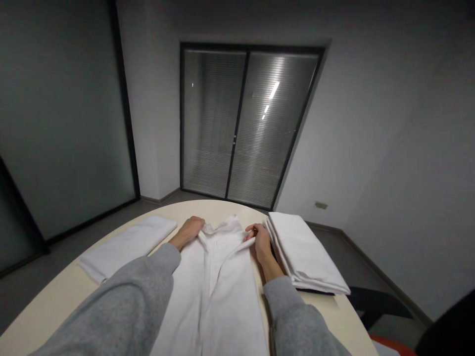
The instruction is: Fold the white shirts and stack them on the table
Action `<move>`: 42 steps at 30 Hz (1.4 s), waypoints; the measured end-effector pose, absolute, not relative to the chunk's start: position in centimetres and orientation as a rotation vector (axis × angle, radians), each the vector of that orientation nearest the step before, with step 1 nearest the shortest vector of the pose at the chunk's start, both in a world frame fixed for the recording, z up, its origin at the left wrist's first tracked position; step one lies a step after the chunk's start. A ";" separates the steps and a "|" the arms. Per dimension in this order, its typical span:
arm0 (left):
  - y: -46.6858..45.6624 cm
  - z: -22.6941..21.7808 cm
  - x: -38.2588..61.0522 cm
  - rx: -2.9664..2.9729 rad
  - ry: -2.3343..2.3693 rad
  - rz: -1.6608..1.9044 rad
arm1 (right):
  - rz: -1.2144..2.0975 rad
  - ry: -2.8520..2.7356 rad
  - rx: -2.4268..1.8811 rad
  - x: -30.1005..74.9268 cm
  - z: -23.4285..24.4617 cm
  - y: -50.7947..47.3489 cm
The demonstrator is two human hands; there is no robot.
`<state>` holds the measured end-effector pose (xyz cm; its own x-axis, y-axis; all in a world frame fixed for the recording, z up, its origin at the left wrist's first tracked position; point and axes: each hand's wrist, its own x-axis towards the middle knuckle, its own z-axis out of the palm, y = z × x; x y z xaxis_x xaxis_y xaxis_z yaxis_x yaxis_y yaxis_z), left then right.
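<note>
Grey sleeves (pixel 126 306): nearest the camera, one per forearm, reaching forward from the lower edge of the view on either side of the cloth.
White garment (pixel 230 311): laid on the table between the two forearms; its near end runs out of view below, and its exact kind cannot be told.
Long axis: from the narrower, gathered far end back toward the wearer, widening as it comes nearer, with creases along its length.
Left hand (pixel 191 230): at the far end's left corner, fingers closed over the gathered edge; the fingertips are hidden in the cloth.
Right hand (pixel 261 242): at the far end's right side, fingers curled round a raised edge; how firmly they pinch cannot be told.
Governing relation: both hands touch the far end, one at each side, so neither is nearer; the body of the cloth extends from them toward the wearer.
Folded white cloth (pixel 129 247): flat on the table, left of the left hand.
Folded white stack (pixel 304 249): just beside the right hand, several layers deep, with a dark edge showing beneath.
Table (pixel 48 316): pale, with a curved far rim.
Background: a dark-framed glazed panel (pixel 211 118) with blinds.
</note>
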<state>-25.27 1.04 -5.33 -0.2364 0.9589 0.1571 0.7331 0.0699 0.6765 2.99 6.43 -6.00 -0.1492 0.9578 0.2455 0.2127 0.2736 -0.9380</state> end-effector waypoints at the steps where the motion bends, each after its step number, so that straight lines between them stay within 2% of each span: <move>1: 1.1 -5.1 -25.1 1.699 2.026 0.936 | 0.939 -1.609 -1.136 3.0 -5.8 6.3; 10: 0.4 -4.7 -24.4 1.792 1.944 0.887 | 0.591 -2.090 -1.373 2.6 -3.5 4.1; 16: -0.6 -3.5 -25.7 1.497 1.787 0.932 | 0.370 -2.328 -1.606 2.1 -2.3 3.0; 23: -1.7 -2.2 -26.9 1.194 1.624 1.050 | 0.290 -2.406 -1.687 1.7 -2.4 2.5; 30: -1.2 -1.2 -27.4 1.051 1.577 1.223 | 0.232 -2.504 -1.547 1.3 -2.7 2.2; 36: 0.0 -1.7 -27.0 1.056 1.562 1.434 | 0.133 -2.642 -1.253 0.9 -2.7 1.6; 42: 0.2 -3.2 -25.0 1.507 1.541 1.259 | 0.189 -2.785 -0.953 -0.4 -2.7 1.2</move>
